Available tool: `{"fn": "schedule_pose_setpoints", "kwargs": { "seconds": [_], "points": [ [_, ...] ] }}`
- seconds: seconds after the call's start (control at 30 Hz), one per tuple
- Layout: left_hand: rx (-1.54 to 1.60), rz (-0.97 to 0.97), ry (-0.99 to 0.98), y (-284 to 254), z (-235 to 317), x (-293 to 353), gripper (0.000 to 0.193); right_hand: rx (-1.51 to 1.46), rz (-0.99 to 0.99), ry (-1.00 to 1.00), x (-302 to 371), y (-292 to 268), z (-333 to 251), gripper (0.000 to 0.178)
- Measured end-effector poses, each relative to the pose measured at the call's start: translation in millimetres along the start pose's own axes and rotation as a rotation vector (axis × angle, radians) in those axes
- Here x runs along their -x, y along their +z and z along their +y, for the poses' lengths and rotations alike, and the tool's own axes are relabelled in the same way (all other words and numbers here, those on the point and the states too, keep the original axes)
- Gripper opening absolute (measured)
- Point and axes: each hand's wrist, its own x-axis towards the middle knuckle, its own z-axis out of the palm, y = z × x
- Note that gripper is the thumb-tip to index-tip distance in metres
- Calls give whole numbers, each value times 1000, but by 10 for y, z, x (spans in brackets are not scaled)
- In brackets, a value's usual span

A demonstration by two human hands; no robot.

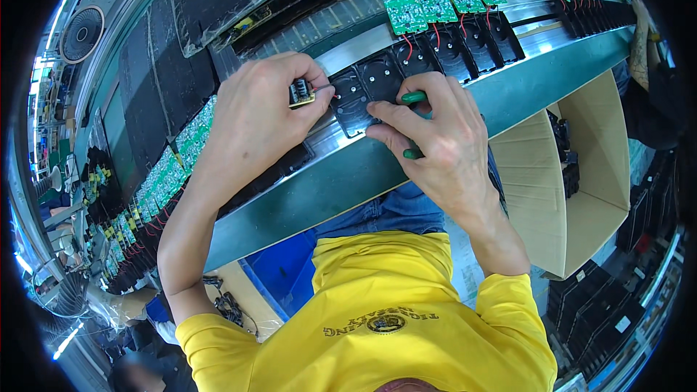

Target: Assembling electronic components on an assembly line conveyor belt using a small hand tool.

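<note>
My left hand (pixel 265 105) is closed over the row of black plastic cases. Between its thumb and fingers it pinches a small circuit board (pixel 300 94) with black components on top. A thin red wire runs from the board toward the black case (pixel 352 105) beneath. My right hand (pixel 443 123) is closed around a green-handled tool (pixel 414 97), whose two grips show above and below the fingers; its working end is hidden. The right thumb and forefinger tips are at the edge of a neighbouring black case (pixel 379 78), close to the left fingertips.
Green circuit boards (pixel 435 1) on red wires lie beside more black cases along the metal rail. Another long row of boards (pixel 174 167) stretches left. A green bench edge (pixel 319 192) runs before me. An open cardboard box (pixel 530 181) holding black parts stands right, near another person's arm (pixel 639 43).
</note>
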Motion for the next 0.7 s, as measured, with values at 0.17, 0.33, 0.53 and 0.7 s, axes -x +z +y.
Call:
{"fn": "schedule_pose_setpoints", "kwargs": {
  "seconds": [0.17,0.33,0.53,0.7],
  "points": [
    [-10,1,26,14,18,-4,14,1,0,-1,8,8,10,22],
    [15,24,18,-39,16,-7,14,-3,0,-4,4,6,10,22],
    [-12,6,1,-25,27,-1,14,-7,-1,1,4,4,9,21],
    [-28,2,6,2,34,-6,15,-5,-1,-1,10,12,17,23]
  ]
}}
